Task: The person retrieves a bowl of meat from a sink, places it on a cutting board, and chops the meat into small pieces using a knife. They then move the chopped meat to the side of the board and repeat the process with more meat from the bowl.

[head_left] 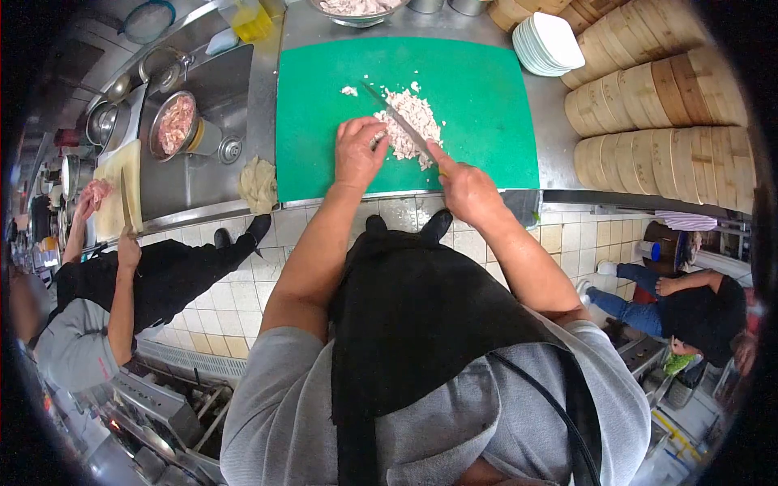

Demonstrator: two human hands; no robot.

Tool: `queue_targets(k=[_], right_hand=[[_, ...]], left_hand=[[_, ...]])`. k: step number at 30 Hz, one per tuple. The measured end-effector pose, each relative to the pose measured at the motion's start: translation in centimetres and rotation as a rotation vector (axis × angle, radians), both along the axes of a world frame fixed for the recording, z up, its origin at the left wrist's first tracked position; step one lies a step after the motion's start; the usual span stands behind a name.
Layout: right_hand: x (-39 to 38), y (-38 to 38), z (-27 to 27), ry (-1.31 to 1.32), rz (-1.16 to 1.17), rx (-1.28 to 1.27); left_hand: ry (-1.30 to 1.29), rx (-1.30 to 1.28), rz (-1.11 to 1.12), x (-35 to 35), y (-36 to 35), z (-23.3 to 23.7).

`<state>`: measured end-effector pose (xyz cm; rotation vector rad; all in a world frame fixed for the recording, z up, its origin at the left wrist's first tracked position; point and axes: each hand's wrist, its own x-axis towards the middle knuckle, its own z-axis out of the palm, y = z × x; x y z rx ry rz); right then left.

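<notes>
On the green cutting board (324, 89), a heap of finely chopped pale meat (413, 109) lies near the middle, with a few bits scattered around it. My right hand (468, 188) grips a kitchen knife (401, 120) by its handle; the blade runs away to the upper left across the heap. At the heap's left edge, my left hand (359, 152) has its fingers curled in and appears to pinch a small pale piece of meat. Its fingertips sit just left of the blade.
Stacked bamboo steamers (640, 97) and white plates (549, 44) stand right of the board. A metal bowl of meat (356, 6) is behind it. Left is a sink (223, 97) with another bowl of meat (175, 125) and a cloth (258, 185). Co-workers stand left (85, 324) and right (689, 304).
</notes>
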<state>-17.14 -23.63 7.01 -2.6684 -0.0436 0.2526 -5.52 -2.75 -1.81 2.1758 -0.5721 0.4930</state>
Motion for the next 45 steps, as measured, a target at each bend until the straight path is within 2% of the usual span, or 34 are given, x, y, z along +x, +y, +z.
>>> queue_targets(k=[1,5,7,8,10,11,13,14,17,19,20,22,23,26,29,31,34,39,41,43,45], right_hand=[[-0.1,0.0,0.2,-0.093,0.004,0.041],[-0.7,0.3,0.1,-0.119,-0.021,0.095],[-0.5,-0.5,-0.5,0.081,-0.001,0.044],[-0.4,-0.8,-0.8,0.078,0.000,0.044],[-0.9,-1.1,-0.5,-0.156,-0.022,0.163],[-0.9,-1.1,-0.1,-0.154,-0.021,0.160],[-0.6,-1.0,0.7,-0.264,-0.079,0.211],[-0.4,-0.9,1.1,-0.266,-0.076,0.209],[-0.6,-0.3,1.5,-0.349,-0.121,0.196],[-0.7,-0.2,1.0,-0.316,-0.137,0.193],[-0.6,-0.4,0.3,-0.318,-0.141,0.193],[-0.7,-1.1,-1.0,0.058,-0.018,-0.061],[-0.9,-1.1,-1.0,0.059,-0.023,-0.057],[-0.9,-0.8,0.7,-0.002,-0.041,0.027],[-0.9,-0.3,0.9,-0.076,-0.092,0.082],[-0.3,-0.7,0.0,0.104,-0.021,-0.027],[-0.6,-0.7,0.9,-0.027,-0.061,0.072],[-1.2,-0.8,0.0,0.047,-0.044,0.019],[-1.4,-0.5,0.3,0.086,-0.034,0.026],[-1.8,0.2,1.4,-0.120,-0.049,0.144],[-1.5,0.0,-0.4,-0.039,-0.009,0.082]], left_hand=[[0.004,-0.014,0.000,0.1,-0.1,0.1],[0.029,-0.042,0.010,0.2,0.3,0.1],[0.051,-0.068,0.102,1.4,1.1,-0.3],[0.048,-0.069,0.103,2.4,1.8,-0.4],[0.071,0.026,0.247,4.2,2.7,-0.2],[0.072,0.022,0.248,5.2,2.5,-0.1],[0.106,0.306,0.442,7.1,2.2,0.1],[0.105,0.303,0.444,7.7,1.9,0.4],[0.251,0.379,0.361,8.2,0.5,1.0],[0.279,0.318,0.030,8.4,0.0,0.6],[0.276,0.320,0.027,8.2,-0.3,0.3],[0.385,0.152,-0.168,6.5,-0.8,0.3],[0.282,0.096,-0.210,5.5,-0.7,0.5],[0.321,-0.037,-0.170,3.7,-0.4,0.8],[0.274,0.005,-0.119,2.9,-0.1,0.7],[0.248,0.007,-0.122,2.4,0.0,0.9],[0.243,0.009,-0.117,2.0,0.4,1.1],[0.238,-0.033,-0.082,1.6,0.1,1.0],[0.085,0.038,0.000,1.1,0.2,1.3],[0.108,0.015,0.013,0.8,0.0,1.1],[0.135,-0.005,0.030,0.4,0.0,0.6]])
